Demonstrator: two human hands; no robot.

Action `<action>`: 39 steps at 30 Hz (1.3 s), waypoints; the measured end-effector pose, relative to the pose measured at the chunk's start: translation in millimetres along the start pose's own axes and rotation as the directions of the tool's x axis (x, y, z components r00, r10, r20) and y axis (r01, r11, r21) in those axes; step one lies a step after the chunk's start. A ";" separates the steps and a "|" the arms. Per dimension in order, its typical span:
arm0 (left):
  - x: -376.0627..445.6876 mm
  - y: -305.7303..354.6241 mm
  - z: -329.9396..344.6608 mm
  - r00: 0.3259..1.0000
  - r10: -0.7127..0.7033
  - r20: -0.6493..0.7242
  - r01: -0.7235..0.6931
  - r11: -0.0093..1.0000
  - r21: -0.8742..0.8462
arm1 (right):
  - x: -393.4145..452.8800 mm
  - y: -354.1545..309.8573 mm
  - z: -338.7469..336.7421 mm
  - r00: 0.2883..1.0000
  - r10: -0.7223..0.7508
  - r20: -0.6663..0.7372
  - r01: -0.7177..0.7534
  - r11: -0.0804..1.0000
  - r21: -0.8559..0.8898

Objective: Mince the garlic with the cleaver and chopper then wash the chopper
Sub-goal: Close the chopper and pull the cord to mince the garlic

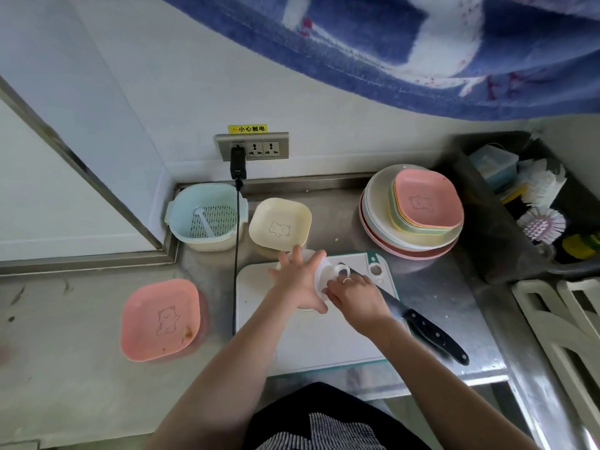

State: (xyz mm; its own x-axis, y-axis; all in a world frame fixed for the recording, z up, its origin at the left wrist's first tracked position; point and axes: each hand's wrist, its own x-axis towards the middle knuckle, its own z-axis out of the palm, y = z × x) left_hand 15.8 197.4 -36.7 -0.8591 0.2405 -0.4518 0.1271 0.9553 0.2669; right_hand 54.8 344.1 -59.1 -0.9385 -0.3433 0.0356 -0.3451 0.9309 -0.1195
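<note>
My left hand lies flat, fingers spread, on the chopper mid-tabletop on the cutting board; my right hand pinches its pull ring. Cleaver rests just right. Chopping stage, I judge; next, a firm pull.

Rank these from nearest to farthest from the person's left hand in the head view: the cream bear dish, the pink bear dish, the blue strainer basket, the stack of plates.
From the left hand:
1. Cream bear dish, just beyond the fingertips.
2. Blue strainer basket, back left by the wall.
3. Pink bear dish, left on the counter.
4. Stack of plates, back right.
Basket and pink dish are nearly tied.
</note>
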 end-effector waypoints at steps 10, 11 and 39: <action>-0.4 1.6 2.4 0.999 0.044 0.006 -0.044 0.999 0.021 | -8.0 11.8 4.1 0.982 -0.135 -0.129 0.128 0.990 -0.062; -0.7 2.0 3.0 0.999 0.053 0.013 -0.053 0.998 0.033 | -9.0 13.8 2.1 0.983 -0.149 -0.110 0.142 0.987 -0.072; 5.0 -13.2 -1.9 0.999 0.050 -0.010 -0.049 0.996 0.078 | -32.3 50.9 -28.8 0.936 0.295 0.194 -0.315 0.945 0.084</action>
State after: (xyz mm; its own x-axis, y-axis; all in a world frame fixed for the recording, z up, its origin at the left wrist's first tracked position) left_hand 8.9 185.6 -40.9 -0.8564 0.2865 -0.4296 0.2073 0.9528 0.2220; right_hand 67.4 406.1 -37.7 -0.9783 -0.0712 -0.1947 -0.0298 0.9778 -0.2075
